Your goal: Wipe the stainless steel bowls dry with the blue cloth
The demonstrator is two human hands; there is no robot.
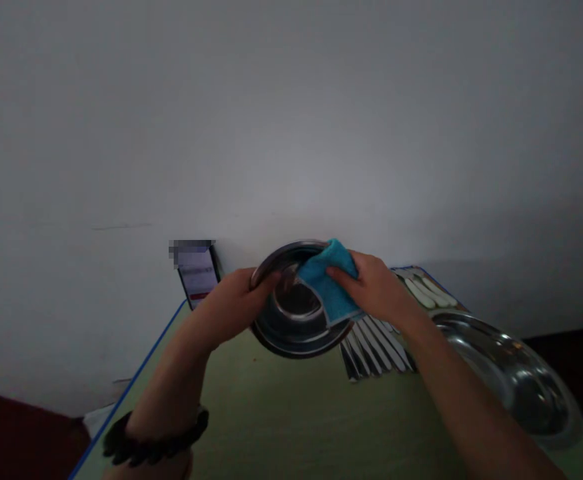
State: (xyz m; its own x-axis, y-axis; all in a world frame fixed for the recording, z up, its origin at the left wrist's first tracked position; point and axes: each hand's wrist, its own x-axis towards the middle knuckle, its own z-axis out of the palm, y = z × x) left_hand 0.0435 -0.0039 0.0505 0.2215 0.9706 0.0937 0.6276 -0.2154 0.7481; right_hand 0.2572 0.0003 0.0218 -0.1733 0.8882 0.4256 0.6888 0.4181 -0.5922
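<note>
A shiny metal bowl [296, 340] is held tilted above the table, its inside turned toward me. My left hand [241, 297] grips its left rim, with the thumb over the inner edge and the other fingers hidden behind. In my right hand [376, 283] is a blue cloth [338, 293], draped over the bowl's right rim and pressed against it between thumb and fingers. The cloth covers part of the bowl's inside. Just below and right of the bowl, several metal table knives [376, 350] lie in a row, partly hidden by my right arm.
A large oval metal basin [511, 373] rests at the right edge of the greenish table [281, 420]. White-handled utensils [428, 292] lie at the back right. At the back left, a phone [198, 270] leans against the pale wall [291, 133].
</note>
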